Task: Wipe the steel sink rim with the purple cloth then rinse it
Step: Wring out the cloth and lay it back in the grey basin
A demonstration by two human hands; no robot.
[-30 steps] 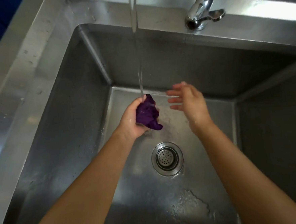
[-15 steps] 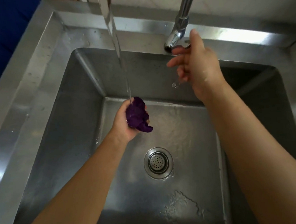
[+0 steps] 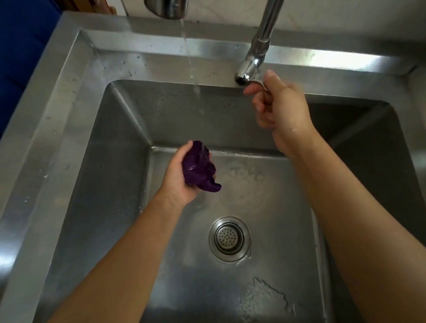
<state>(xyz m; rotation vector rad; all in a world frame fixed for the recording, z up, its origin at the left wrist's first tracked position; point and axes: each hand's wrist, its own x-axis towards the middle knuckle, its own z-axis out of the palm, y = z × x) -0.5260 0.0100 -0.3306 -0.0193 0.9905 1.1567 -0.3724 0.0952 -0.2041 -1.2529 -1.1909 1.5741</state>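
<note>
My left hand (image 3: 180, 178) holds the bunched, wet purple cloth (image 3: 198, 168) over the middle of the steel sink basin. A thin stream of water (image 3: 190, 62) falls from the spout (image 3: 168, 1) at the top onto the cloth. My right hand (image 3: 278, 106) is up at the back of the sink, its fingers curled round the tap's lever (image 3: 251, 81), which sits at the foot of the tap stem (image 3: 268, 23). The steel sink rim (image 3: 52, 117) runs along the left and back, with droplets on it.
A round drain strainer (image 3: 229, 238) sits in the basin floor, with a puddle (image 3: 264, 296) nearer me. A blue surface (image 3: 6, 62) lies beyond the left rim. A pale wall (image 3: 360, 7) stands behind the sink.
My right hand rose from beside the cloth to the tap lever and closed on it. The water stream has thinned. My left hand kept holding the cloth under the water.
</note>
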